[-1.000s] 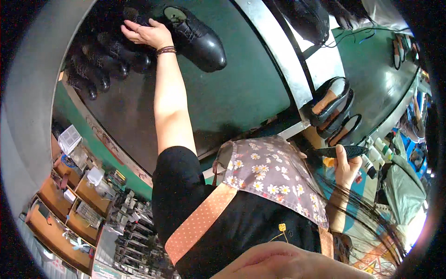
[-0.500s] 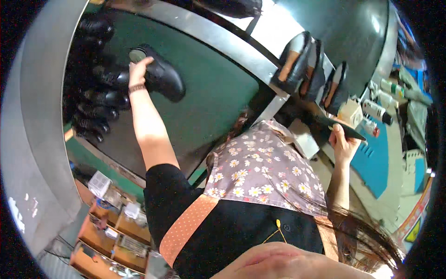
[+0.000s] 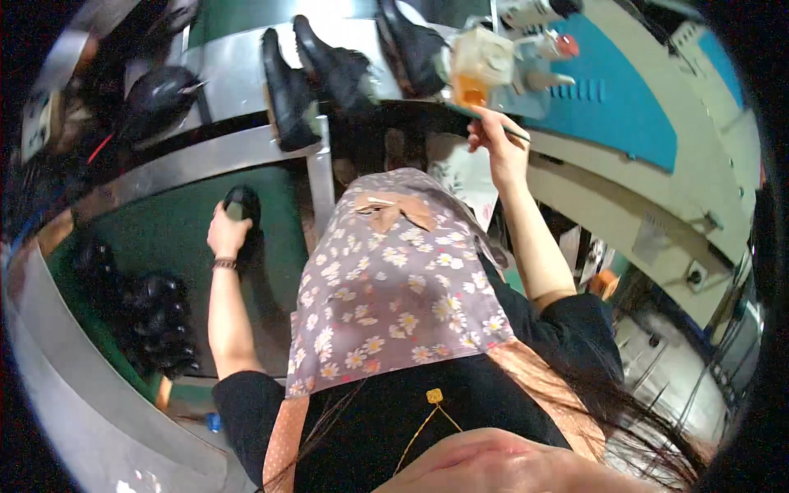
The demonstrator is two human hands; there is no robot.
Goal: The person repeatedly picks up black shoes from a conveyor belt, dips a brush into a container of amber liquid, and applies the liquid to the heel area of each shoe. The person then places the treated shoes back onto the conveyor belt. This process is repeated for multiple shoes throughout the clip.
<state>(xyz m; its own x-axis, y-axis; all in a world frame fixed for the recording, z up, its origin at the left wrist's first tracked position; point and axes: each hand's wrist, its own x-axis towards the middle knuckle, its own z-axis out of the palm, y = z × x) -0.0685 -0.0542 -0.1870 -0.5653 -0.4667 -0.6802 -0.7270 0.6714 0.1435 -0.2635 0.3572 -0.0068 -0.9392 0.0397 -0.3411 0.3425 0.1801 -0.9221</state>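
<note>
My left hand [image 3: 228,232] is closed on a black shoe [image 3: 251,200] with a pale, rounded patch at its top. The shoe is over the dark green bed, and its lower part is in shadow. My right hand [image 3: 497,140], on the right, pinches a thin, dark, flat piece [image 3: 518,132] between thumb and fingers. Edge-on here, its exact kind is unclear. Just beyond that hand stands a whitish plastic container [image 3: 485,56] with amber liquid at its bottom.
Several black shoes [image 3: 337,70] stand on the metal ledge ahead. More dark shoes [image 3: 156,308] lie along the bed's left side. Small bottles [image 3: 538,80] are beside the container, near a beige machine with a blue panel [image 3: 625,103]. A metal rim [image 3: 197,172] borders the bed.
My view has turned right, bringing the ledge and machine closer to the middle. The flat piece, broad side showing before, is now edge-on beside the container. My left hand keeps the shoe.
</note>
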